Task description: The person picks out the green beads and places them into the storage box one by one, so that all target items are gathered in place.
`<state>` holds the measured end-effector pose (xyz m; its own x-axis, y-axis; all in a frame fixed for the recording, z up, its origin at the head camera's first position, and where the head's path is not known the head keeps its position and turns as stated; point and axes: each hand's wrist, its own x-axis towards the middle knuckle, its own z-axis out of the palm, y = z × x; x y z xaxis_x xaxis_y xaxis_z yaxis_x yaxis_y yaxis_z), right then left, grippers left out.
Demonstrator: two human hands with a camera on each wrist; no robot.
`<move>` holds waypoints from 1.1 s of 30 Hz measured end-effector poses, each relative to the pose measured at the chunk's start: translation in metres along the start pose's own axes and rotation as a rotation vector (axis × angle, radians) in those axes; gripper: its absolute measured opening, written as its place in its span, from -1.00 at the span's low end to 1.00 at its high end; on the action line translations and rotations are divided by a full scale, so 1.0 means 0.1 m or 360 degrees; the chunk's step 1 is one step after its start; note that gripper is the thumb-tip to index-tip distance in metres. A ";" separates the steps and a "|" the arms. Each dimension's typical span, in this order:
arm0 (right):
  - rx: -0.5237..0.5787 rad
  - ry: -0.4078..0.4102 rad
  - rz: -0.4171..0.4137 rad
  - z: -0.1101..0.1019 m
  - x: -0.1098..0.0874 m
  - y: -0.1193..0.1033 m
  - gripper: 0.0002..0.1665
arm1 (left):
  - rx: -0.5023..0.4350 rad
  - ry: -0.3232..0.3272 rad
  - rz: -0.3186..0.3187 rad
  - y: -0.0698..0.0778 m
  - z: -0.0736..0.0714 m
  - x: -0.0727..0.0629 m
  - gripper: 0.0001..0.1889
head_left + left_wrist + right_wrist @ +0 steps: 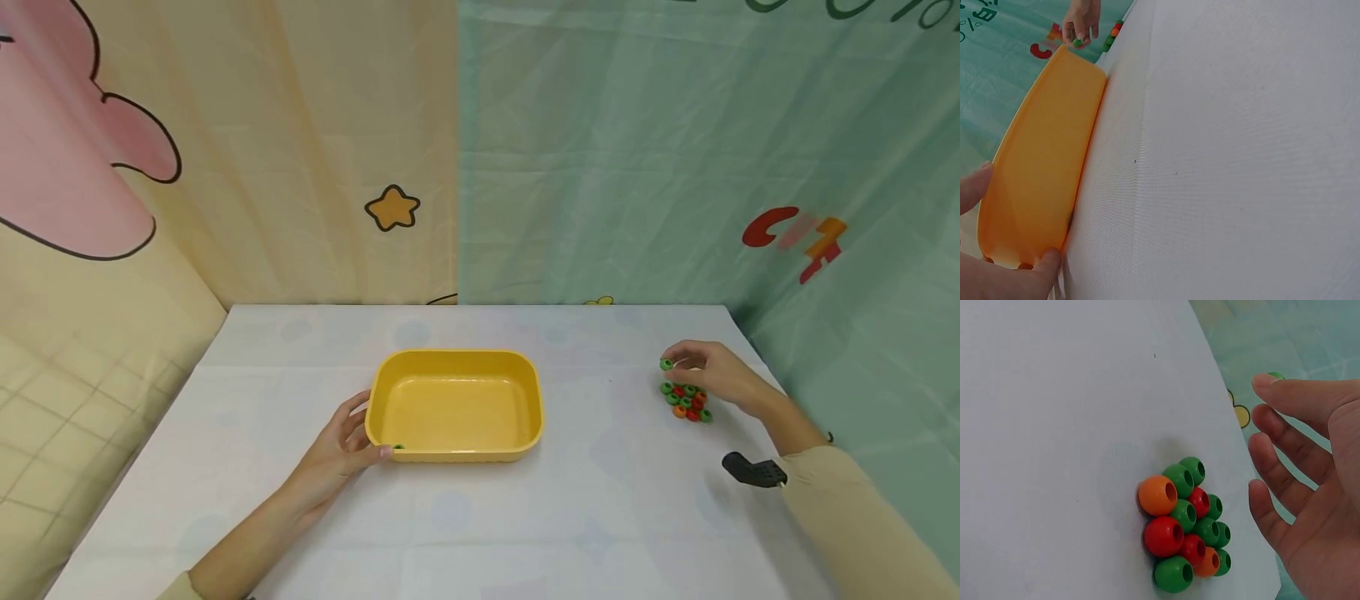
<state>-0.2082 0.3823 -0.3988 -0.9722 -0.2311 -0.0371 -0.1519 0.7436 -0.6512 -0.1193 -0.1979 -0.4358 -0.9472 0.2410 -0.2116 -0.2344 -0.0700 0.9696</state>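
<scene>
In an apparent pickup, right hand (pixel 716 372) pinches green bead (pixel 666 364), left hand (pixel 332 454) grips yellow tray (pixel 455 408), with any carry likely needing steadiness.

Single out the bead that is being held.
The green bead pinched in the right hand; the clustered beads rest on the white table and another green bead sits in the yellow tray.

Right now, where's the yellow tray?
In the head view, the tray is left of the bead pile, with the left hand holding its left end.
</scene>
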 end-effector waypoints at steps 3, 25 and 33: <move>0.0019 -0.0013 -0.0018 0.03 0.05 -0.07 -0.65 | -0.0018 -0.0001 0.0003 0.00 0.01 0.01 -0.01; 0.0124 -0.0181 -0.0157 0.23 0.41 -0.52 -0.71 | -0.0016 -0.0015 -0.0003 0.00 0.00 -0.01 0.00; 0.0128 -0.0255 -0.0245 0.30 0.57 -0.70 -0.68 | -0.0030 -0.0005 -0.0008 0.02 0.01 0.01 0.01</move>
<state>-0.2476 0.2978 -0.3784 -0.8970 -0.4394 -0.0480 -0.2755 0.6407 -0.7167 -0.1202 -0.1972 -0.4336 -0.9452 0.2446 -0.2162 -0.2434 -0.0868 0.9660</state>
